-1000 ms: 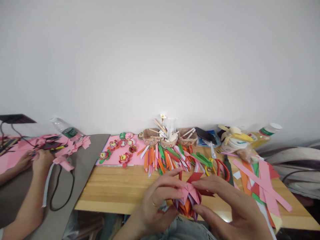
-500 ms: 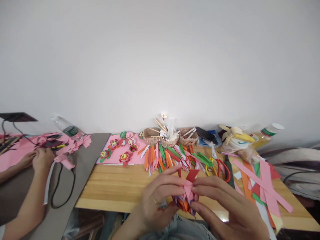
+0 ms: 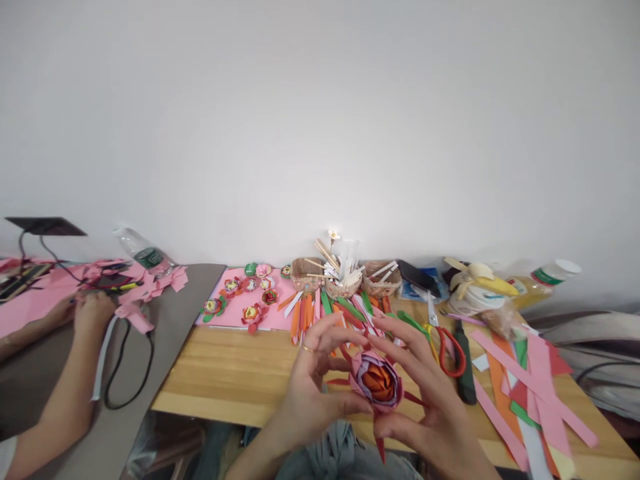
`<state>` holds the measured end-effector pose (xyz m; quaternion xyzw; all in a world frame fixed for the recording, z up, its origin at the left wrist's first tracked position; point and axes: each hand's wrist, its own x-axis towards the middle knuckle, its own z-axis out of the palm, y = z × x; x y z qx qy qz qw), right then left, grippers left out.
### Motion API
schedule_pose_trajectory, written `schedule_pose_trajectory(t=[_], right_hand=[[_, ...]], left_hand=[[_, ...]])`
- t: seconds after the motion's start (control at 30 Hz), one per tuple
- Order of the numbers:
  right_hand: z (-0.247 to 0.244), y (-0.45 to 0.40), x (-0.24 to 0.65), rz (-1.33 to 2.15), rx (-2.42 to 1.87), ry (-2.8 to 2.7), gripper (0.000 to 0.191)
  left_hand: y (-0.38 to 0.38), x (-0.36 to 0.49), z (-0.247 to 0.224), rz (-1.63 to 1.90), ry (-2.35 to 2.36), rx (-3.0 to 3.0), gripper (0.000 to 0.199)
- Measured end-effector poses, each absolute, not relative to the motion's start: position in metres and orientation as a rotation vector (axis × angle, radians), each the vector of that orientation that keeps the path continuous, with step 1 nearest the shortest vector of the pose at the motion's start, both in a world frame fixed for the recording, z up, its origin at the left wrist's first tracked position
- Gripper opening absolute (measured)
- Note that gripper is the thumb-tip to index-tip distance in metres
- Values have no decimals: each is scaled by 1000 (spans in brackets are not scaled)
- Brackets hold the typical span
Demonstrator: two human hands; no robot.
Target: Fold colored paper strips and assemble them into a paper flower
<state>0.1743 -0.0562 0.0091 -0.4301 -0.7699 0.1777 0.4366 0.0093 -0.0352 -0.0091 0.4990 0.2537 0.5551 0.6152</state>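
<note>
Paper flower [image 3: 379, 381] held left and on the near side of red-handled scissors [image 3: 441, 339], left hand [image 3: 315, 395] and right hand [image 3: 436, 400] both grasping it by the fingertips, likely so its layered petals don't spread.

On the wooden table [image 3: 225, 373], a pink sheet [image 3: 281, 303] is laid at the left, woven baskets [image 3: 302, 275] are set along the wall, folded paper strips [image 3: 302, 313] are spread before them, and red-handled scissors [image 3: 443, 353] and flat coloured strips [image 3: 545, 390] are laid at the right.
</note>
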Motion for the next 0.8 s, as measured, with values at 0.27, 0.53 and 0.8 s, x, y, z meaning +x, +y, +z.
schedule_pose_trajectory(t=[0.27, 0.53, 0.8], right_hand=[[6, -55, 164, 216, -1244, -1869, 57], [12, -53, 161, 190, -1022, -1856, 50], [15, -53, 157, 342, -975, -1779, 46]], left_hand=[[-26, 22, -11, 1089, 480, 638, 62], [-30, 25, -12, 1049, 534, 654, 62], [-34, 29, -7, 1087, 470, 670, 43]])
